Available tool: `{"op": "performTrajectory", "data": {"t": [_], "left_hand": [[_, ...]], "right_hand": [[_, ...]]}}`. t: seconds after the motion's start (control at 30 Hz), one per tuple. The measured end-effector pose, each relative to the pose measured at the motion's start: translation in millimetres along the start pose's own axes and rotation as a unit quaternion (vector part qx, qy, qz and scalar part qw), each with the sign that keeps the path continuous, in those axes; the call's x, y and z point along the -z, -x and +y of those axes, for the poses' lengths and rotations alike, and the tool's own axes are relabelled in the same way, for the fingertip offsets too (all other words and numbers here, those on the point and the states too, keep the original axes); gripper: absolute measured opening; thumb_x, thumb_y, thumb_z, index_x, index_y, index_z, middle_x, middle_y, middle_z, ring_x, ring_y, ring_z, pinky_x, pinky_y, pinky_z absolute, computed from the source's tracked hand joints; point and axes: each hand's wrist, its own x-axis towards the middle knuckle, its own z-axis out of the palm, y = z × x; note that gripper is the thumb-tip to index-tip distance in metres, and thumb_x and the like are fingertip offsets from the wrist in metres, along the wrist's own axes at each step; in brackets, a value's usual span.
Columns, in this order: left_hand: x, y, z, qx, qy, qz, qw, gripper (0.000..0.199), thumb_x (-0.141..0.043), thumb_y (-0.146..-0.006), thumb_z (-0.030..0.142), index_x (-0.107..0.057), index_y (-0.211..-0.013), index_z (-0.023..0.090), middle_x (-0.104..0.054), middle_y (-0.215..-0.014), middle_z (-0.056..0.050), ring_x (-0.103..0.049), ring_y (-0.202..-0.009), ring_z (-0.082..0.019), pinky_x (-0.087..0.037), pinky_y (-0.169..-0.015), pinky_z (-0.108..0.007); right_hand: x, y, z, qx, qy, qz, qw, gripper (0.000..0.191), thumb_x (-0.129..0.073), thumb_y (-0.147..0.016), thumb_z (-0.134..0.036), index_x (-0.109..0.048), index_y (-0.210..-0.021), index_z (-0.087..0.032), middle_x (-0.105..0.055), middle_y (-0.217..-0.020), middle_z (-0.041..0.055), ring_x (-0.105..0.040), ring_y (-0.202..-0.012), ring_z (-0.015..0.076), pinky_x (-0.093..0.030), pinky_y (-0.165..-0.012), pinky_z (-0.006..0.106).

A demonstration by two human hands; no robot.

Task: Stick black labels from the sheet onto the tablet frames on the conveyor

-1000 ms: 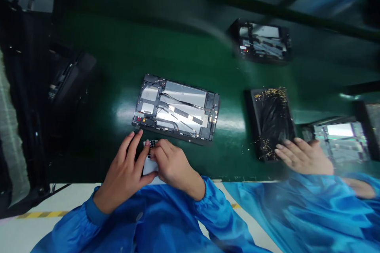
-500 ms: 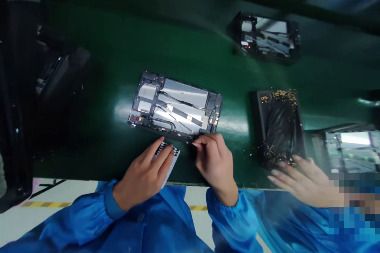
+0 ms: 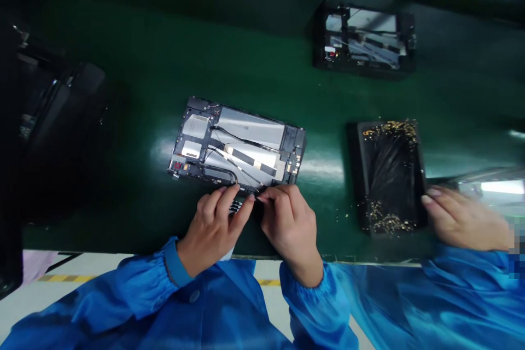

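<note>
An opened tablet-like device (image 3: 246, 147) lies on the green bench, its silver plates, black cables and small circuit parts exposed. My left hand (image 3: 217, 224) is at its near edge, thumb and forefinger apart, with nothing visible between them. Partly hidden under that hand is a white sheet with black patches (image 3: 235, 206). My right hand (image 3: 291, 221) is closed in a pinch at the device's near edge, close to my left thumb. Whatever the pinch holds is too small to make out.
Right of me, a black tray (image 3: 391, 175) holds many thin leads with gold ends. A co-worker's hand (image 3: 463, 216) is beside it, near another device (image 3: 500, 186). An opened device on a dark stack (image 3: 365, 38) stands at the back. Dark equipment (image 3: 61, 120) occupies the left.
My left hand has moved up and right from the white sheet to the device's edge. My right hand keeps its pinch there. The co-worker's hand has shifted right, beside the tray.
</note>
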Motion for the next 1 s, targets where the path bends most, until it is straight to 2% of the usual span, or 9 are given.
{"op": "performTrajectory", "data": {"t": [0.33,0.53,0.63,0.8,1.0], "left_hand": [[-0.8,-1,1,0.011,-0.003,-0.012,1.000,0.049,-0.067,-0.103,0.016,-0.061,-0.152,0.019,-0.065,-0.142,-0.018,-0.057,-0.131,-0.030,-0.050,-0.112,-0.042],[-3.3,2,2,0.019,-0.005,-0.023,1.000,0.061,-0.077,-0.100,0.023,-0.061,-0.158,0.026,-0.064,-0.146,-0.016,-0.055,-0.134,-0.031,-0.047,-0.117,-0.043],[-2.8,2,3,0.025,-0.008,-0.027,0.999,0.064,-0.080,-0.099,0.026,-0.061,-0.160,0.028,-0.064,-0.147,-0.016,-0.055,-0.135,-0.032,-0.047,-0.117,-0.044],[-0.2,0,2,0.015,-0.013,-0.032,0.999,0.057,-0.076,-0.100,0.021,-0.065,-0.156,0.026,-0.064,-0.145,-0.016,-0.055,-0.133,-0.032,-0.048,-0.114,-0.044],[-0.4,0,2,0.012,-0.012,-0.036,0.999,0.058,-0.075,-0.100,0.021,-0.063,-0.157,0.026,-0.064,-0.146,-0.017,-0.055,-0.133,-0.032,-0.048,-0.114,-0.044]], "right_hand": [[1,-1,-1,0.005,0.012,-0.005,1.000,0.018,-0.059,-0.107,-0.006,-0.061,-0.108,-0.024,-0.068,-0.090,0.0035,-0.064,-0.077,0.0180,-0.053,-0.069,0.029],[2,-3,-2,0.012,0.024,-0.002,1.000,0.016,-0.059,-0.109,-0.007,-0.062,-0.108,-0.023,-0.068,-0.089,0.0037,-0.063,-0.076,0.0178,-0.053,-0.067,0.029],[4,-1,0,0.006,-0.001,-0.006,1.000,0.015,-0.061,-0.109,-0.009,-0.063,-0.112,-0.023,-0.070,-0.092,0.0046,-0.067,-0.079,0.0183,-0.055,-0.069,0.029],[11,7,10,-0.036,-0.092,-0.003,0.995,0.009,-0.068,-0.110,-0.022,-0.065,-0.118,-0.025,-0.073,-0.101,0.0063,-0.073,-0.089,0.0206,-0.062,-0.075,0.033],[11,11,9,-0.050,-0.107,0.020,0.993,0.018,-0.071,-0.106,-0.014,-0.068,-0.119,-0.025,-0.075,-0.102,0.0067,-0.074,-0.089,0.0204,-0.064,-0.074,0.034]]}}
